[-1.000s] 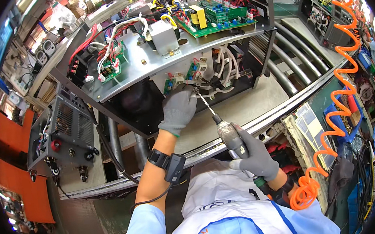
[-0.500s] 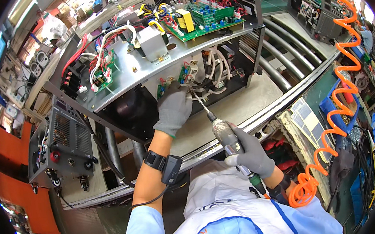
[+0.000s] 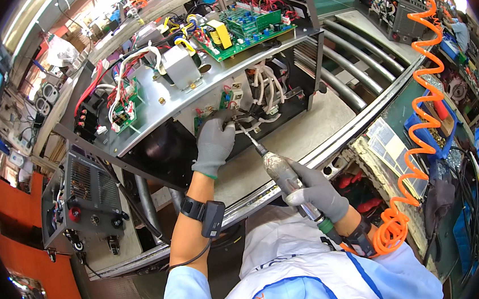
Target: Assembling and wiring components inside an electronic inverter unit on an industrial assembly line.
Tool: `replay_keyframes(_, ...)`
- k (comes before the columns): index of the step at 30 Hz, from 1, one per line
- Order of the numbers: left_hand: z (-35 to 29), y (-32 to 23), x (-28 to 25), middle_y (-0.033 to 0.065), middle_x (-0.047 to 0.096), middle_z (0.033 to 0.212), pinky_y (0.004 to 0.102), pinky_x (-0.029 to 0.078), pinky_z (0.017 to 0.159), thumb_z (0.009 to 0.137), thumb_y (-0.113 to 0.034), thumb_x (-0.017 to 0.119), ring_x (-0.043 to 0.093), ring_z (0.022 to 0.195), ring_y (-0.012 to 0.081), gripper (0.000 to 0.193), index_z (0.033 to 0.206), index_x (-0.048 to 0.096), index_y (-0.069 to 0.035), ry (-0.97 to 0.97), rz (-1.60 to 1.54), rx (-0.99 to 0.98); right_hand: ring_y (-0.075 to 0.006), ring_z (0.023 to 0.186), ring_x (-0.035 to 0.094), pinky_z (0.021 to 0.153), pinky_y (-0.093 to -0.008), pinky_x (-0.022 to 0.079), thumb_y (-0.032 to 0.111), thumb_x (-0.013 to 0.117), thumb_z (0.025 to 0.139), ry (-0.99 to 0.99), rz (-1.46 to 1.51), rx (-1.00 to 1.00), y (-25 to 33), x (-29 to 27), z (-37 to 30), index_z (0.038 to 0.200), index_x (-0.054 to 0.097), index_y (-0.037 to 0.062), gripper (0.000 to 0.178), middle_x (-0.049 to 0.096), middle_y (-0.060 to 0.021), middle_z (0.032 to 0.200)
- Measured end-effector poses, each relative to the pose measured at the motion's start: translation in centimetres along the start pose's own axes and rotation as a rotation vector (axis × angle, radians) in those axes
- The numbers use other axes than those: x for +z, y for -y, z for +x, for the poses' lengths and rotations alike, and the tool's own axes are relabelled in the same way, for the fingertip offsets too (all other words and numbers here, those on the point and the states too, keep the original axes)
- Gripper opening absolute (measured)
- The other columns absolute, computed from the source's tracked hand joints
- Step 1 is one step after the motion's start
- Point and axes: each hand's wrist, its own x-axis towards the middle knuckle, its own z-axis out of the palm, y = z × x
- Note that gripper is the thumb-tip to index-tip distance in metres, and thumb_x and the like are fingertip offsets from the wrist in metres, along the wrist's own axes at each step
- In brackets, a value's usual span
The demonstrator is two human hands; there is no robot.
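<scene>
My right hand (image 3: 318, 190), in a grey glove, grips a pneumatic screwdriver (image 3: 280, 167). Its bit points up-left into the open metal chassis (image 3: 150, 109) of an electrical unit. My left hand (image 3: 214, 145), also gloved, reaches into the chassis and presses against a small green board (image 3: 225, 99) and white wires where the bit meets them. An orange coiled air hose (image 3: 420, 128) runs from the tool's rear up the right side. A green circuit board (image 3: 243, 29) and a grey transformer (image 3: 178, 66) sit on top of the chassis.
A second black unit with red and black knobs (image 3: 81, 200) stands at the left. Metal roller bars (image 3: 345, 60) lie behind the chassis. A blue bin of small parts (image 3: 433, 118) is at the right, beside printed sheets (image 3: 387, 145). Orange panels (image 3: 22, 242) are at the lower left.
The view has tilted slightly, shifting the chassis in the picture. Both hands stay at the same spot inside the chassis, with the screwdriver bit held against it.
</scene>
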Motion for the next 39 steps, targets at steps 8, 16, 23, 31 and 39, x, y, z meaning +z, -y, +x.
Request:
replay_keyframes(8, -1.5, -1.6, 0.6, 0.0191, 0.062, 0.078, 0.0389, 0.047, 0.067, 0.076, -0.013, 0.053, 0.060, 0.074, 0.0337, 0.021, 0.089, 0.065, -0.002, -0.050, 0.107, 0.094, -0.0139, 0.056, 0.055, 0.051, -0.0262, 0.048, 0.009, 0.062, 0.064, 0.058, 0.426, 0.172, -0.3, -0.2, -0.8, 0.138, 0.029, 0.0030, 0.081, 0.054, -0.0074, 0.080)
replay_keyframes(16, 0.8, -2.6, -1.7, 0.0197, 0.062, 0.080, 0.0412, 0.047, 0.071, 0.079, -0.017, 0.051, 0.060, 0.078, 0.0345, 0.022, 0.088, 0.065, -0.002, 0.136, 0.022, 0.119, -0.0109, 0.068, 0.056, 0.058, -0.0243, 0.047, 0.014, 0.067, 0.062, -0.116, -0.118, -0.208, -2.4, 0.7, 0.4, 0.133, 0.037, 0.0010, 0.078, 0.057, -0.0086, 0.094)
replay_keyframes(23, 4.6, -5.8, -1.3, 0.0199, 0.060, 0.076, 0.0435, 0.046, 0.069, 0.078, -0.024, 0.057, 0.059, 0.077, 0.0359, 0.022, 0.080, 0.062, -0.002, 0.501, 0.576, 0.256, -0.0113, 0.087, 0.052, 0.077, -0.0231, 0.044, 0.014, 0.067, 0.063, -0.090, -0.034, -0.053, -1.1, 1.4, 0.3, 0.133, 0.036, -0.0001, 0.078, 0.055, -0.0057, 0.096)
replay_keyframes(31, 4.8, -3.3, 0.9, 0.0162, 0.059, 0.104, 0.0410, 0.042, 0.085, 0.069, -0.011, 0.054, 0.048, 0.109, 0.0317, 0.023, 0.087, 0.062, 0.000, 0.444, 0.917, 0.522, -0.0135, 0.097, 0.052, 0.086, -0.0255, 0.042, 0.014, 0.069, 0.062, -0.060, -0.116, -0.112, -1.2, 1.1, 0.5, 0.134, 0.034, -0.0029, 0.081, 0.054, -0.0096, 0.109)
replay_keyframes(39, 6.2, -3.8, 0.9, 0.0213, 0.050, 0.119, 0.0476, 0.025, 0.101, 0.070, -0.012, 0.053, 0.036, 0.123, 0.0338, 0.027, 0.091, 0.065, 0.000, 0.619, 1.076, 0.643, -0.0154, 0.098, 0.052, 0.088, -0.0265, 0.041, 0.014, 0.069, 0.062, -0.101, -0.083, -0.179, -2.0, 2.0, 1.1, 0.132, 0.035, -0.0036, 0.080, 0.055, -0.0113, 0.109)
